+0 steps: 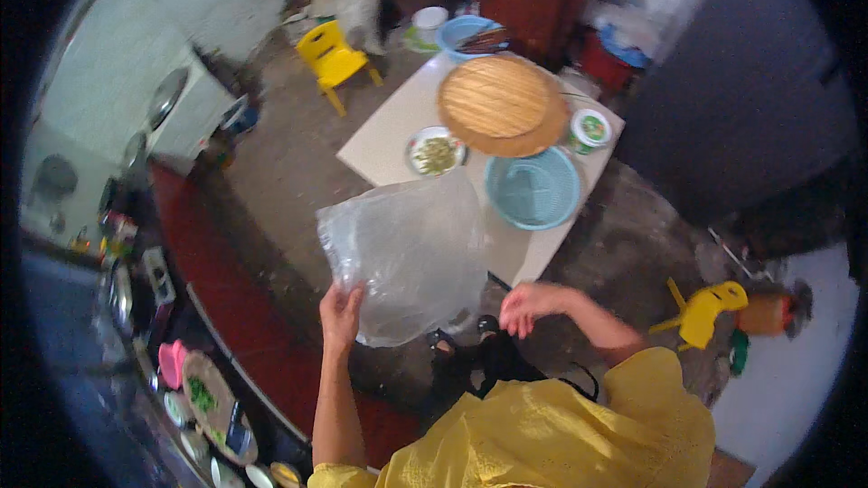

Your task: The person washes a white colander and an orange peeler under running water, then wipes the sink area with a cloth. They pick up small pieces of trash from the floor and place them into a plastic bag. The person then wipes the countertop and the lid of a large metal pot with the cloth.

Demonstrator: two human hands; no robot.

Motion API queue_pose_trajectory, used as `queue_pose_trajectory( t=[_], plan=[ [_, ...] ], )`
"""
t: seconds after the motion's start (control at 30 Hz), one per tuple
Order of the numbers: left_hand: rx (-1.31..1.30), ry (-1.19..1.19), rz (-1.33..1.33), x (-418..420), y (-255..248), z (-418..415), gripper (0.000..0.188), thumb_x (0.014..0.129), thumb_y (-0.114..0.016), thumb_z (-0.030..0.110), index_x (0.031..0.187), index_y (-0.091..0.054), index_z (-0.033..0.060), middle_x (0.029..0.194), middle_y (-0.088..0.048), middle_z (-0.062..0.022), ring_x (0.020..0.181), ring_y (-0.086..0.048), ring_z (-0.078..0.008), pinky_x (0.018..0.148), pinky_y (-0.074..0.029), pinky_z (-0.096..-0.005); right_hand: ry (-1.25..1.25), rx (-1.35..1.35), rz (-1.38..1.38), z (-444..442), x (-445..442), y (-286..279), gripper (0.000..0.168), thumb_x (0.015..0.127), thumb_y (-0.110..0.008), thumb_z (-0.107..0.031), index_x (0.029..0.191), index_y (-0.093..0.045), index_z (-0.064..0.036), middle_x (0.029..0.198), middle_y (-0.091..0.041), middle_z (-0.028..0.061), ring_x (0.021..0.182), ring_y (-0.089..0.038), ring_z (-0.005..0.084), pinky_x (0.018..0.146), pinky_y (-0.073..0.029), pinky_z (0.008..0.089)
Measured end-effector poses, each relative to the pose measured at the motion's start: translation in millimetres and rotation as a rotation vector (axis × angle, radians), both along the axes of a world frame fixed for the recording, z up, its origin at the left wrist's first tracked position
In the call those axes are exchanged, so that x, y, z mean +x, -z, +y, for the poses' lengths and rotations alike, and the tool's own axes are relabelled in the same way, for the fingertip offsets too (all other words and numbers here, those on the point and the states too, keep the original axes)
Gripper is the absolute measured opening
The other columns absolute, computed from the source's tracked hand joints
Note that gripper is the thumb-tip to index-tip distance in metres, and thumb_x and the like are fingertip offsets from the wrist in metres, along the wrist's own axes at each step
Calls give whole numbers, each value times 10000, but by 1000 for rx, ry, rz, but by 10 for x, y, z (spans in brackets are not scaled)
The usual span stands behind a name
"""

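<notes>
Pinched at its left edge, a large clear plastic bag (413, 251) hangs spread out in front of me, with my left hand (341, 315) gripping it. The bag overlaps the near-left part of a pale tabletop (390, 142). My right hand (532, 306) is apart from the bag, to its right near the table's near corner. Its fingers droop loosely, slightly blurred, and I see nothing in them. Beyond the bag are a white plate (412, 149) of small greenish pieces of food and a light-blue plastic basket (532, 190).
A round woven bamboo tray (498, 98), a lidded tub (588, 129) and a blue basin (468, 34) are on the table. Yellow chairs stand at the left (332, 57) and right (708, 315). Along the left counter lies a cutting board (210, 393) with chopped greens and a cleaver (239, 428).
</notes>
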State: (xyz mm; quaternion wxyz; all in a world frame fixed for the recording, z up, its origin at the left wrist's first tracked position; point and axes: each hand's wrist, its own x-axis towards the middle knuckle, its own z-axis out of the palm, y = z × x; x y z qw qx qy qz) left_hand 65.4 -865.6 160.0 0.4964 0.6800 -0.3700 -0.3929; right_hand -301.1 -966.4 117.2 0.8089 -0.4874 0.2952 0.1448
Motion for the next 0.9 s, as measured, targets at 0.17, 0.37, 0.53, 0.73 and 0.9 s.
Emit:
queue_pose_trajectory(
  t=[0.17,0.37,0.53,0.73,0.9],
  plan=[
    [-21,129,-392,242,-610,418,214,851,-599,52,1064,-621,31,963,-654,-92,843,-618,-182,736,-481,-317,599,-775,-344,-683,666,-225,413,810,-695,-171,1164,-528,-39,1086,-610,71,981,-597,175,830,-473,321],
    [130,161,-782,441,-1002,885,281,797,-662,120,1066,-609,60,959,-604,-131,900,-584,-349,762,-479,-408,154,-1392,-715,-389,2524,-1393,559,709,-737,-183,1224,-526,-128,1147,-603,104,1048,-582,272,907,-447,370],
    [143,-233,-1040,763,-477,1909,293,759,-669,94,1050,-635,107,935,-627,-106,889,-600,-308,745,-485,-391,357,-1190,-634,-568,3313,-1249,165,737,-678,-138,876,-662,-49,815,-664,104,772,-643,259,715,-502,346],
    [243,-722,-698,827,28,3186,217,811,-671,88,1019,-651,30,1027,-652,-136,964,-630,-269,828,-495,-347,169,-1126,-686,-537,3562,-1648,154,784,-643,-73,932,-651,-30,785,-634,39,725,-594,142,661,-479,290],
    [-137,-640,-682,746,-853,1937,738,708,-781,116,1348,-419,54,1373,-444,-150,1278,-421,-280,1061,-344,-379,-66,-1320,-927,-10,3617,-2048,204,750,-636,-44,952,-650,-22,884,-659,113,817,-640,250,704,-499,334]
  ],
)
